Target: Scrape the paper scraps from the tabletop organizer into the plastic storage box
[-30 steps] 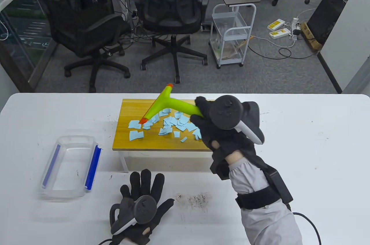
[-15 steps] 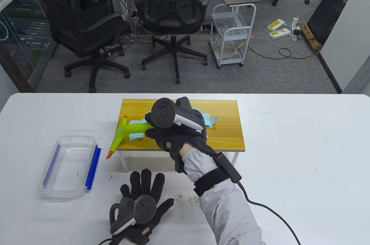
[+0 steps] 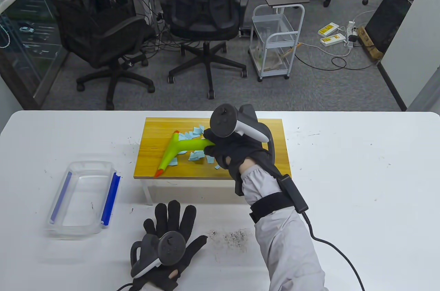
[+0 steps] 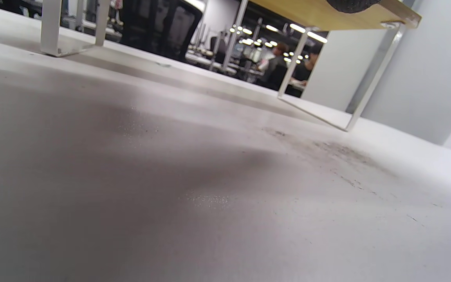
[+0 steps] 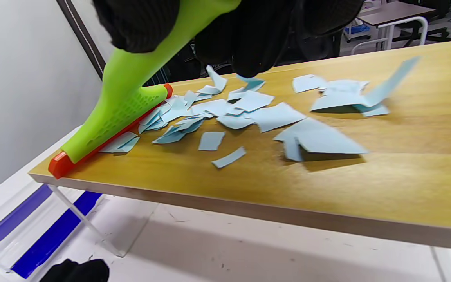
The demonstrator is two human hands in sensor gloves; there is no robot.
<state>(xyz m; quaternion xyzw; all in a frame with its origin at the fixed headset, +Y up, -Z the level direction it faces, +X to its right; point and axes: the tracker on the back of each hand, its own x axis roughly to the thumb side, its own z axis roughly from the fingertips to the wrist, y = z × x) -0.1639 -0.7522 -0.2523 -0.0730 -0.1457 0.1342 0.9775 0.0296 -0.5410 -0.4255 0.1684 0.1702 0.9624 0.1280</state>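
Right hand [image 3: 233, 152]: gloved fingers [image 5: 249, 43] clenched around the handle of the lime-green T-shaped plastic scraper with an orange blade edge [image 3: 172, 153]. The blade lies on the top of the small wooden tabletop organizer with white metal legs [image 3: 271, 146], running diagonally across its left part; the near orange tip sits at the front edge, as the right wrist view confirms. The handle rises from the blade toward the hand.

Light-blue paper scraps [image 5: 249, 111] lie on the wooden top on the right side of the blade. Several pieces press against the blade edge; others lie scattered further right, a few curled up off the surface. In the table view part of the pile is hidden under the hand.

Left hand [image 3: 168, 243]: fingers released and spread, palm down flat on the white table [image 3: 361, 167], in front of the organizer and holding nothing. The left wrist view shows only table surface, the organizer's legs and its underside.

The clear rectangular plastic storage box with blue strips along its long sides [image 3: 82, 198] stands on the table left of the organizer and apart from it, lower than the wooden top. No scraps are visible inside it.

Dark gritty smudges [image 3: 233, 236] mark the table between the two forearms.
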